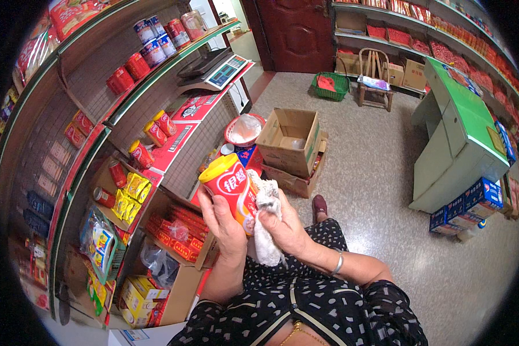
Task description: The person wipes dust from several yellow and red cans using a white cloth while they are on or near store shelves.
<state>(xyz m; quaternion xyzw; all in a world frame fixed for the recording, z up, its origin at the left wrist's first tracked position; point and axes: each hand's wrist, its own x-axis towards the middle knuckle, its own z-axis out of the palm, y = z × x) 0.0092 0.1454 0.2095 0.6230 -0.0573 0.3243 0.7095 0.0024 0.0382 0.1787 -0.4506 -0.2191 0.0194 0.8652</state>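
Note:
A red and yellow can [231, 186] with a yellow lid is held up in front of my chest, tilted to the left. My left hand [225, 220] grips its left side and lower part. In my right hand [285, 225] is a white cloth [266, 242], bunched against the can's right side. Similar red and yellow cans [155, 132] stand on the shelf at the left.
Stacked open cardboard boxes [285, 151] stand on the floor ahead, beside a red basin [244, 129]. A digital scale [225, 73] sits on the left shelf. Further off are a green basket [331, 86], a wooden chair [374, 78] and a green-topped counter [471, 108].

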